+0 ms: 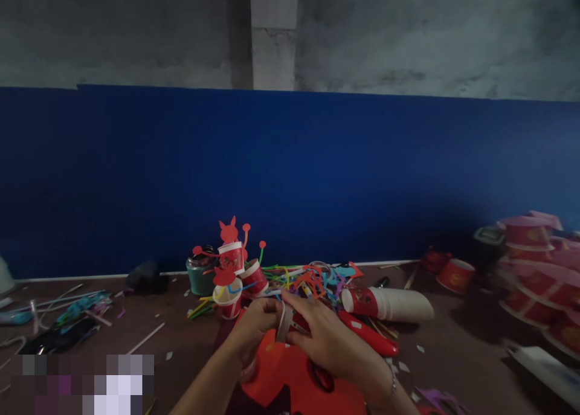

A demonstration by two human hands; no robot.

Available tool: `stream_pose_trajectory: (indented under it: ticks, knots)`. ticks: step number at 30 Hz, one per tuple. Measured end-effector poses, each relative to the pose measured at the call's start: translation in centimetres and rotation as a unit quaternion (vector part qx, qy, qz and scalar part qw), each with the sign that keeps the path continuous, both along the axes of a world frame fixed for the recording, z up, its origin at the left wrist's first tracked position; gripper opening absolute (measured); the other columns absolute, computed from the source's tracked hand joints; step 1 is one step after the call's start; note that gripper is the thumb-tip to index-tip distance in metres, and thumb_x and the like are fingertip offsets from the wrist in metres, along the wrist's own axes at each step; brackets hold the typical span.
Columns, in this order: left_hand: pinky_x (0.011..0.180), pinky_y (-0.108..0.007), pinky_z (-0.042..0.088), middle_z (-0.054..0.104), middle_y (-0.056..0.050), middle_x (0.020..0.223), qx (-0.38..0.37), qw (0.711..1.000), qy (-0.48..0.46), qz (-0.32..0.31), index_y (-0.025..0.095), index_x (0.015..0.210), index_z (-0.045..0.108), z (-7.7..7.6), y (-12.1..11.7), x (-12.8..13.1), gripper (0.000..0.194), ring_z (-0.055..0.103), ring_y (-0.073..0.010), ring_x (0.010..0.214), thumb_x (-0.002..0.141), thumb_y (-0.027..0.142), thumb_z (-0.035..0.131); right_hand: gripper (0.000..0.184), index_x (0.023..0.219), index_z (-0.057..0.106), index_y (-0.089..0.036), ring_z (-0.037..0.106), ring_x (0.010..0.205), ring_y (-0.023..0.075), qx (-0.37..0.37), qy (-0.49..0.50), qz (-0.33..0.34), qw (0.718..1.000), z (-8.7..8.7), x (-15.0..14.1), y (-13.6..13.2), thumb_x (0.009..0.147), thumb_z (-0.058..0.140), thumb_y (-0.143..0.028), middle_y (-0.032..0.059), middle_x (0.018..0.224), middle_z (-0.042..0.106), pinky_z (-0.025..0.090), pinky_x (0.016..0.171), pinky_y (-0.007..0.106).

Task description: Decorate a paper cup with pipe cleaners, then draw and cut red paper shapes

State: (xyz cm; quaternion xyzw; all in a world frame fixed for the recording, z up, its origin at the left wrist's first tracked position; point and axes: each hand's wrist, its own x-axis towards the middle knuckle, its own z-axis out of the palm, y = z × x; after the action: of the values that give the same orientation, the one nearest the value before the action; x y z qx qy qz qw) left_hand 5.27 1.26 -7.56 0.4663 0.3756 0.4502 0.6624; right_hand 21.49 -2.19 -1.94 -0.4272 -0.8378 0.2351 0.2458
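Head view, held cup: a red paper cup with a white rim (pixel 284 323), tipped on its side between the two hands, its rim end toward the left.
Left hand: on the cup's left (pixel 257 325), fingers bent and pinching at its rim.
Right hand: on the cup's right (pixel 319 327), gripping its body, fingers stretched over the top and thumb underneath.
Red sheets: on the nearer side of the cup (pixel 269 376), with a dark looped handle (pixel 322 380) on them beneath the right hand.
Red tool: just right of the cup (pixel 376 337), bearing a white label.
Cup stack: farther right of the cup, lying lengthwise (pixel 403 305).
Coloured strips: tangled just beyond the cup (pixel 312 276).
Decorated cups: left of the cup and beyond it (pixel 232 309), one topped by a red eared cut-out (pixel 229 231).
Teal jar: behind those, left of the cup (pixel 198 277).
Cup pile: well to the cup's right, blurred (pixel 528 282).
Surface: brown, beneath everything (pixel 446 360).
Blue panel: beyond the cup, behind the surface (pixel 290 173).
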Motion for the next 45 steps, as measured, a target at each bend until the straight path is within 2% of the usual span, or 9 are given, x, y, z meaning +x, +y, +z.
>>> stream_pose_trajectory:
  ticks: [5,15,18,22,27,30,36,40,45]
  knots:
    - [0.054,-0.025,0.035,0.053,0.003,0.052,-0.008,1.000,-0.011,-0.018,0.014,0.055,0.060,0.2,-0.2,-0.3,0.019,0.044,-0.0103,0.050,0.052,0.025,0.075,0.057,0.132,0.049,-0.020,0.057,0.116,0.0274,0.010,0.031,-0.009,0.999,-0.4,-0.2,0.2,0.077,0.061,-0.016,0.0112,0.129,0.059,0.046,0.095,0.041]
    - [0.065,-0.027,0.038,0.051,0.001,0.056,0.042,0.997,-0.013,-0.068,0.015,0.055,0.059,2.0,-1.0,-0.1,0.022,0.045,-0.0124,0.059,0.060,0.033,0.070,0.062,0.138,0.041,-0.019,0.053,0.120,0.0280,0.075,0.003,-0.017,0.997,-1.3,0.2,0.6,0.079,0.056,-0.011,0.0133,0.128,0.059,0.038,0.102,0.050]
    - [0.062,-0.025,0.035,0.053,0.003,0.057,0.057,0.997,0.021,-0.036,0.015,0.061,0.062,2.0,-0.9,-0.1,0.022,0.044,-0.0111,0.058,0.059,0.032,0.074,0.062,0.137,0.042,-0.017,0.055,0.117,0.0285,0.075,0.008,-0.020,0.997,-1.3,-0.1,0.7,0.077,0.057,-0.011,0.0142,0.125,0.062,0.039,0.100,0.049]
    - [0.057,-0.025,0.031,0.050,0.004,0.049,0.081,0.995,0.052,0.015,0.016,0.053,0.056,1.8,-0.4,0.0,0.034,0.042,-0.0106,0.052,0.060,0.044,0.074,0.052,0.128,0.050,-0.019,0.055,0.115,0.0260,0.069,0.078,-0.042,0.994,-1.0,-0.5,0.7,0.078,0.062,-0.016,0.0125,0.125,0.060,0.044,0.097,0.043]
    - [0.056,-0.025,0.030,0.050,0.004,0.049,0.093,0.993,0.066,0.042,0.017,0.052,0.053,2.3,-0.4,0.0,0.043,0.041,-0.0104,0.051,0.062,0.055,0.070,0.014,0.089,0.061,-0.021,0.060,0.097,0.0206,0.142,0.148,-0.071,0.976,-0.8,-0.5,1.0,0.079,0.057,-0.011,0.0063,0.101,0.065,0.048,0.086,0.035]
    - [0.053,-0.025,0.030,0.051,0.003,0.048,0.100,0.990,0.087,0.043,0.017,0.053,0.055,2.5,-0.4,0.0,0.046,0.041,-0.0104,0.049,0.060,0.059,0.070,0.012,0.077,0.059,-0.021,0.060,0.088,0.0195,0.171,0.136,-0.081,0.972,-0.8,-0.5,1.0,0.082,0.054,-0.011,0.0055,0.090,0.064,0.048,0.080,0.033]
    - [0.049,-0.024,0.026,0.045,0.005,0.046,0.113,0.981,0.140,0.069,0.016,0.055,0.058,2.4,-0.3,0.0,0.046,0.036,-0.0097,0.047,0.060,0.060,0.069,0.015,0.077,0.059,-0.020,0.060,0.075,0.0170,0.161,0.083,-0.088,0.980,-1.0,-0.3,1.0,0.084,0.051,-0.010,0.0024,0.079,0.064,0.046,0.068,0.027]
    - [0.049,-0.024,0.028,0.047,0.004,0.048,0.127,0.975,0.167,0.079,0.015,0.060,0.064,2.5,-0.5,-0.2,0.042,0.038,-0.0106,0.049,0.060,0.056,0.071,0.014,0.079,0.060,-0.020,0.061,0.075,0.0173,0.155,0.062,-0.094,0.981,-1.1,-0.2,1.1,0.084,0.052,-0.010,0.0024,0.079,0.064,0.045,0.067,0.027]
    - [0.048,-0.024,0.025,0.044,0.005,0.049,0.149,0.967,0.190,0.087,0.015,0.062,0.066,2.5,-0.8,-0.1,0.037,0.033,-0.0102,0.049,0.064,0.052,0.068,0.014,0.083,0.060,-0.020,0.060,0.075,0.0176,0.146,0.051,-0.084,0.984,-1.3,-0.1,1.3,0.085,0.050,-0.011,0.0030,0.081,0.064,0.046,0.068,0.028]
